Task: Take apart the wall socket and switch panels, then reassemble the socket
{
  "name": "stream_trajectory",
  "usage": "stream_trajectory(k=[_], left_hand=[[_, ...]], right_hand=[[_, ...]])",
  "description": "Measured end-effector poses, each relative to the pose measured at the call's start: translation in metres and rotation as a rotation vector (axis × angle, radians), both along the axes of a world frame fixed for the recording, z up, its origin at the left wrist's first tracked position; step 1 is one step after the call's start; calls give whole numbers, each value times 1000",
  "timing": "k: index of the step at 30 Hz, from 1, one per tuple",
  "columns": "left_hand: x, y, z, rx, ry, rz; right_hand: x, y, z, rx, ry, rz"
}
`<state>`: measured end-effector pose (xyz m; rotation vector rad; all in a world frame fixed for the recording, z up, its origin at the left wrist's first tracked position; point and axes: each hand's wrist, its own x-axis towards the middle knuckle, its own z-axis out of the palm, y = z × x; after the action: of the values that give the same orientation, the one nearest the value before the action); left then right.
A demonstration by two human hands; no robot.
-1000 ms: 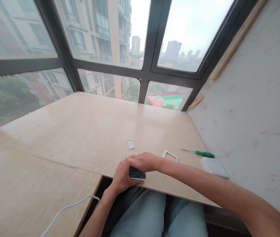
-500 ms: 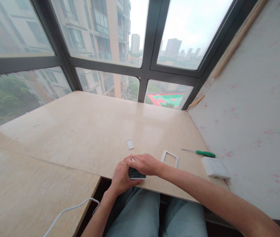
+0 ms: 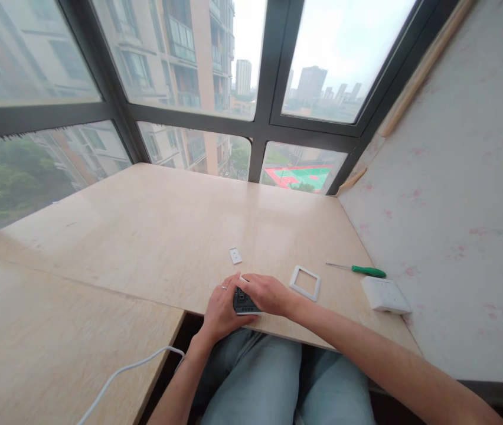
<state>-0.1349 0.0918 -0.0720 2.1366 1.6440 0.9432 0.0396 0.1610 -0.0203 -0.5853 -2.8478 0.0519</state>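
Close to the table's front edge, both hands are around a wall socket module (image 3: 243, 302) with its dark grey back up and a thin white rim below. My left hand (image 3: 221, 307) grips its left side, thumb along the near edge and fingers at the far corner. Over the right part lies my right hand (image 3: 270, 293), closed, its fingers hiding that side. A small white plate (image 3: 235, 255) with little marks lies just beyond the hands. To the right rests a white square frame (image 3: 296, 276), flat on the table.
A screwdriver (image 3: 369, 271) with a green handle lies farther right. Beside the wall sits a white socket box (image 3: 384, 295). A white cable (image 3: 131, 367) runs across the lower left table section (image 3: 56, 330). Windows close off the far side.
The right hand has shifted slightly to the right, so more of the module's dark back shows. The left hand keeps its hold. The view has moved a little.
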Motion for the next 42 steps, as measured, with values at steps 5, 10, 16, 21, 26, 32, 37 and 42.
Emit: stream_trajectory(k=[5,10,16,21,26,32,37,42], left_hand=[[0,0,0,9,-20,10],[1,1,0,16,-26,2],[1,1,2,6,-38,1],[1,0,4,21,-45,-5],[2,0,4,-4,-28,10],[2,1,3,-6,-13,13],[2,0,2,0,-11,30],[3,-1,2,-2,13,44]], right_hand=[[2,-1,-6,-11,44,-30],[1,-2,-6,-20,69,-30],[1,-3,-6,-39,81,-34],[1,-3,-9,-50,105,-34],[1,-1,-11,-74,147,-29],[2,2,-15,-151,189,-27],[4,3,-13,-257,227,-34],[8,12,-8,-410,368,-212]])
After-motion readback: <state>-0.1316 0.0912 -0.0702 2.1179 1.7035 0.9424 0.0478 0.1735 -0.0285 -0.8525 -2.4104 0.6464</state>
